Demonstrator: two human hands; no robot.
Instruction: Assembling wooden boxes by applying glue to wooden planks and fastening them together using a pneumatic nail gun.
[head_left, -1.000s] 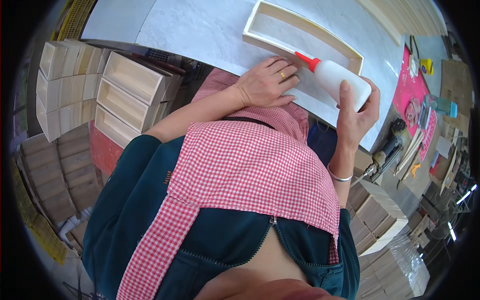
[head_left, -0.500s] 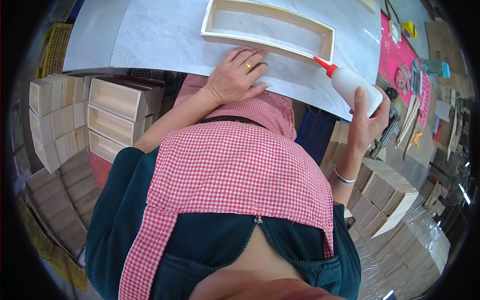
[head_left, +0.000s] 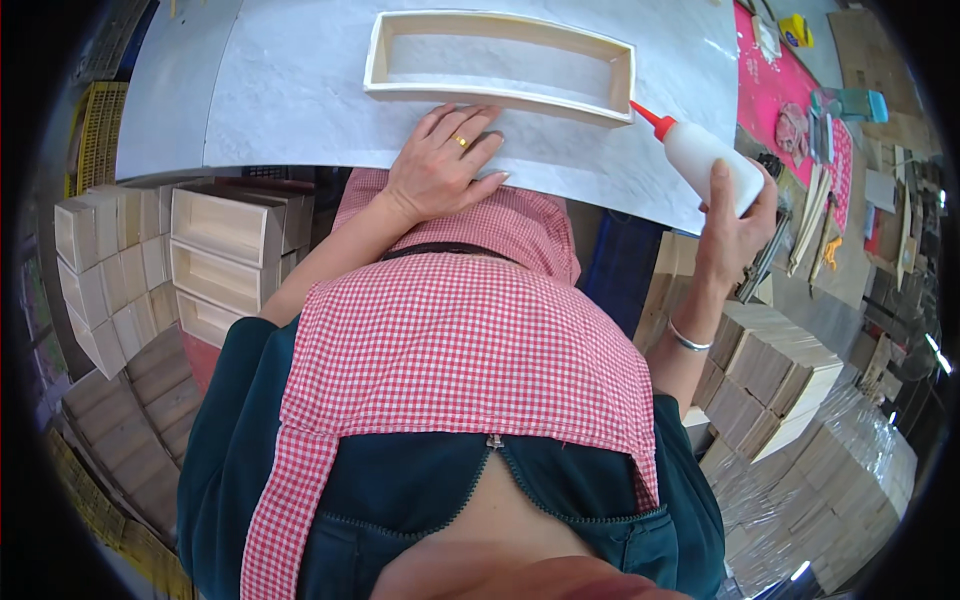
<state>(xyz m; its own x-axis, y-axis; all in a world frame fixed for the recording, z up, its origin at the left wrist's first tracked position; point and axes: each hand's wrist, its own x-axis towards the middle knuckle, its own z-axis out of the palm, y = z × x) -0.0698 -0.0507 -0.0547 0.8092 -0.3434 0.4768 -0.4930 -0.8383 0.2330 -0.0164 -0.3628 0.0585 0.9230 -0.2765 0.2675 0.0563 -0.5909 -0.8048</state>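
Note:
A long, narrow frame of pale wood (head_left: 500, 97) lies on the marbled tabletop, which shows through its middle. My left hand (head_left: 447, 160) rests at the table's near edge, fingers extended, flat and slightly spread, fingertips close to the frame's near wall. Whether they touch the wood I cannot tell. In my right hand (head_left: 737, 225) is a white squeeze bottle (head_left: 705, 165) with a red pointed nozzle, gripped between thumb and fingers and tilted toward the frame. The nozzle tip is at the frame's right end, close to the near corner. No liquid at the tip can be made out.
The pale tabletop (head_left: 290, 110) stretches left and beyond the frame. Stacked wooden boxes (head_left: 220, 225) stand at the left, and more stacks (head_left: 770, 380) at the right. Wood strips (head_left: 812, 220), a pink sheet (head_left: 765, 90) and a teal container (head_left: 862, 105) lie past the table's right side.
Frame and left hand appear shifted left as the view moves. Relative to the wood, the nozzle tip has gone from the near wall by the corner to the right end. The right hand keeps its hold.

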